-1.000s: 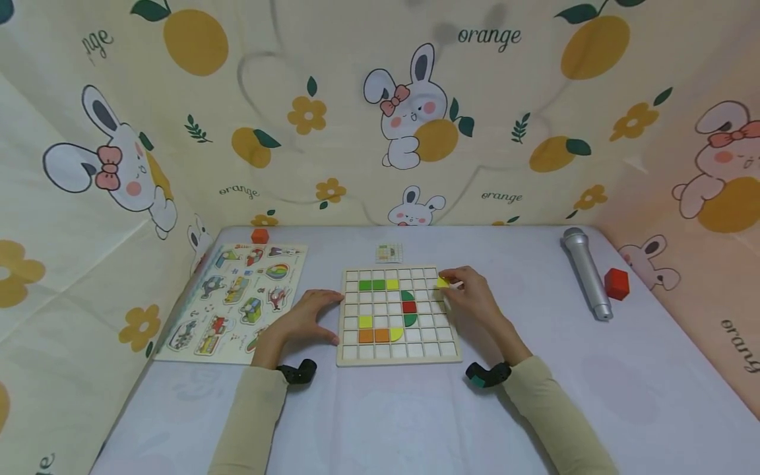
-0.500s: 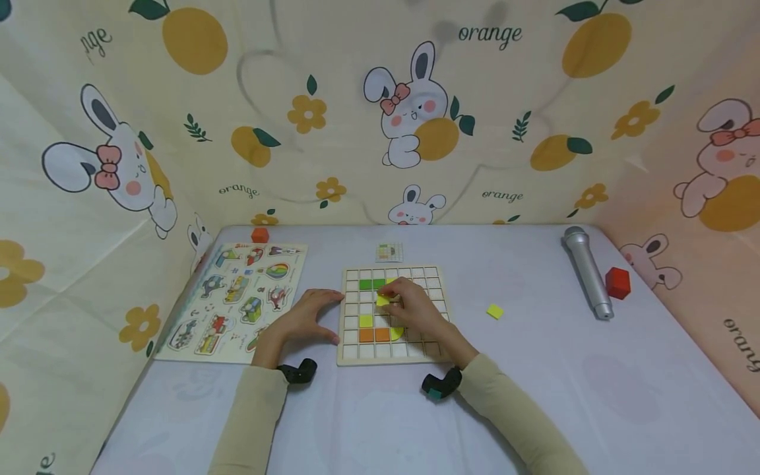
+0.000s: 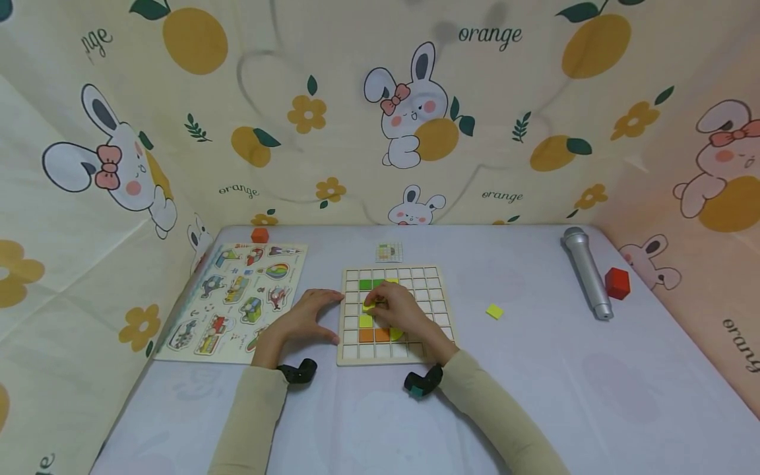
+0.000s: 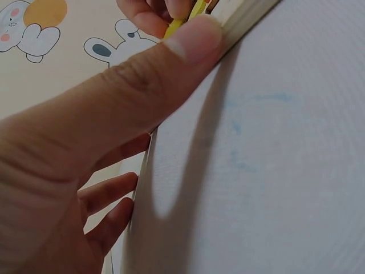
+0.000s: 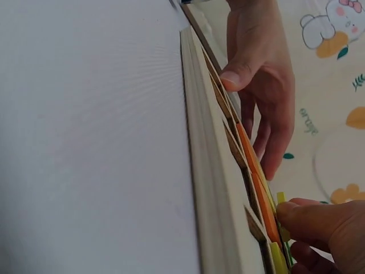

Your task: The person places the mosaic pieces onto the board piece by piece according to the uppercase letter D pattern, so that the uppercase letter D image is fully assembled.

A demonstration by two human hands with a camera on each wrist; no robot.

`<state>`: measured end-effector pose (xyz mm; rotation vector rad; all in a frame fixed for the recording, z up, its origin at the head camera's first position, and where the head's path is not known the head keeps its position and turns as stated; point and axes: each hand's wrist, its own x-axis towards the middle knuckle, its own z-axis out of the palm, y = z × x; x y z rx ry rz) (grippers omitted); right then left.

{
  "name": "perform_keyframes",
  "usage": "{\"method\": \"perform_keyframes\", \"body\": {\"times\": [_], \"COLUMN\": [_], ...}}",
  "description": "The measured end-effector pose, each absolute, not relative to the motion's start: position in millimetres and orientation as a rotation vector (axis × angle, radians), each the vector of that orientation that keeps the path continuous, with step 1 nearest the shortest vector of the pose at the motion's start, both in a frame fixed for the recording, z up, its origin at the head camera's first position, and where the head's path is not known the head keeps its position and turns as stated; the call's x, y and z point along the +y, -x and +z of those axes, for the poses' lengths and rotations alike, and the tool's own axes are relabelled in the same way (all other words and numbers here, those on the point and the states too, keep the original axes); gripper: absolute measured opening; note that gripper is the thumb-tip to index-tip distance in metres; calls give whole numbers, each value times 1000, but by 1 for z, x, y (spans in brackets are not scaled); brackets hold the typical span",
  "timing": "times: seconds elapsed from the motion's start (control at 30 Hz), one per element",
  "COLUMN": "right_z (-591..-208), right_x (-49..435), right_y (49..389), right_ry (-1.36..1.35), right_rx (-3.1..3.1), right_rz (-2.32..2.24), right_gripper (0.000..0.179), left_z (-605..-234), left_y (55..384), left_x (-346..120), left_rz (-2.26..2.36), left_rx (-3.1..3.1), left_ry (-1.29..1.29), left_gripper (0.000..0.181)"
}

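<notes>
A wooden grid board (image 3: 436, 361) lies on the table with green, yellow and orange tiles in some cells. My right hand (image 3: 399, 309) is over the board, pinching a small yellow tile (image 3: 367, 307) between thumb and fingers. That tile sits just above a yellow square (image 3: 365, 321) in the left part of the grid; in the right wrist view the held tile (image 5: 280, 197) stands tilted. The red and dark green pieces are hidden beneath the hand. At the board's left edge rests my left hand (image 3: 304, 320), thumb and fingers spread and touching the rim.
A loose yellow tile (image 3: 495, 311) lies right of the board. Behind the board is a small pattern card (image 3: 388, 253). A picture puzzle board (image 3: 237, 300) lies at left near a red block (image 3: 260, 235). A silver microphone (image 3: 586, 274) and another red block (image 3: 617, 284) are at right.
My right hand has moved left from the board's right edge with a yellow tile, over the left part of the grid. Another yellow tile now shows on the table. My left hand stays put.
</notes>
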<state>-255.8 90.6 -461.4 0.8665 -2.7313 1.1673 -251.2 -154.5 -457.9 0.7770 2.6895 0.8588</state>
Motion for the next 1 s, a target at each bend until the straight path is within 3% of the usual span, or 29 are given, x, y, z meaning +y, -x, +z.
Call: {"method": "perform_keyframes", "body": {"times": [0.23,1.0], "right_z": [-462,-457], "right_x": [90,114], "right_y": [258,260], "right_ry": [-907,-950], "right_rx": [-2725,-2633], "right_rz": [1140,1194], "right_gripper": [5,20], "left_z": [-459,-459], "left_y": [251,251], "left_x": [-154,-153], "left_rz": [856,840], "left_rx": [2695,2712], "left_ry": [-780,-777], "left_gripper": [90,90]}}
